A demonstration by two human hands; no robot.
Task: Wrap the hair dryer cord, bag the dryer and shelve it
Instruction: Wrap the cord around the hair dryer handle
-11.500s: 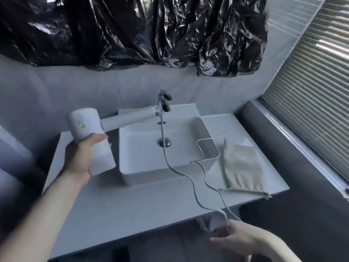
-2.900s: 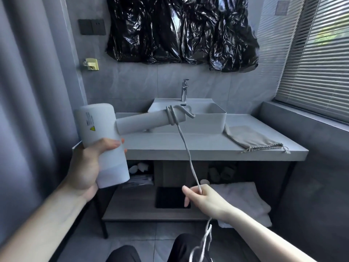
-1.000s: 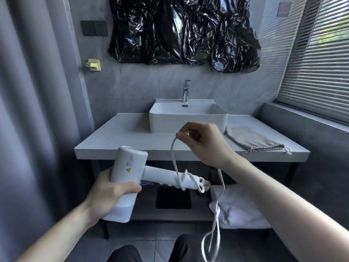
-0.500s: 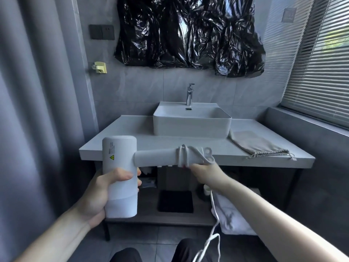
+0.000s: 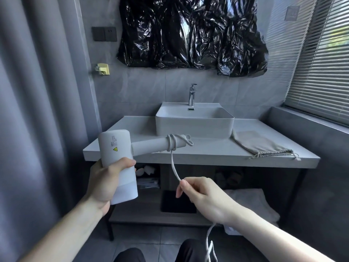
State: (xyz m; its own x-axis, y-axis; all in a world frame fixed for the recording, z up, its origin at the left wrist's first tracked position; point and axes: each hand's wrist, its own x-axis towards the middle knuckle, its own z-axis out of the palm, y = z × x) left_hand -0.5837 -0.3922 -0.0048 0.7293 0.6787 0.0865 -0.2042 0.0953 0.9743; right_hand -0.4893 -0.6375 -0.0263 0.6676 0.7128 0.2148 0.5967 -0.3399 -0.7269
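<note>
2 bare hands work in front of the table: left hand fingers grip the white hair dryer body, right hand fingers pinch its cord, several loops around the handle. Beyond, a drawstring bag lies right of the sink.
</note>
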